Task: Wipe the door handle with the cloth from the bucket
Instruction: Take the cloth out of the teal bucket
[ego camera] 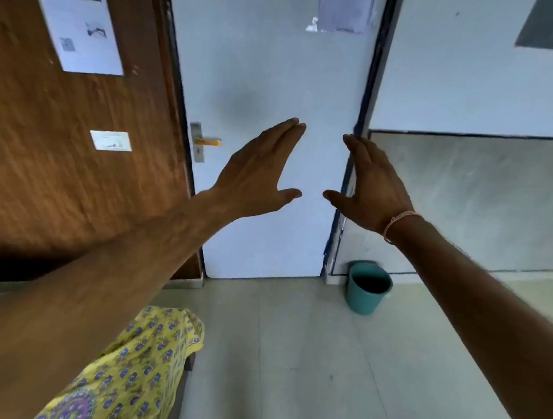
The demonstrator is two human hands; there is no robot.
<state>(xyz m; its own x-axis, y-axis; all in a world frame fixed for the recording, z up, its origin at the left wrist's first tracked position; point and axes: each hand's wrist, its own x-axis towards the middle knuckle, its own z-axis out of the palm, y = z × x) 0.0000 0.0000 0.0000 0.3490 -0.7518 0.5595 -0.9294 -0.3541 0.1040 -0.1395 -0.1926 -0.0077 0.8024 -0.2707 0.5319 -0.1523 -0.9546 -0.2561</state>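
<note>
A pale blue door (270, 70) stands ahead, with a brass lever handle (208, 141) on a metal plate at its left edge. A teal bucket (367, 288) sits on the floor at the door's lower right corner; its inside looks dark and no cloth shows. My left hand (258, 173) and my right hand (372, 186) are raised side by side in front of the door, backs toward me, fingers straight, thumbs pointing at each other. Both hold nothing. The left hand is just right of the handle and apart from it.
A brown wooden panel (51, 149) with a taped paper sheet (78, 19) and a small white label fills the left. A pale wall with a grey lower band (493, 199) is on the right. Light floor tiles (319, 369) lie below. My yellow patterned garment (140, 366) shows at bottom.
</note>
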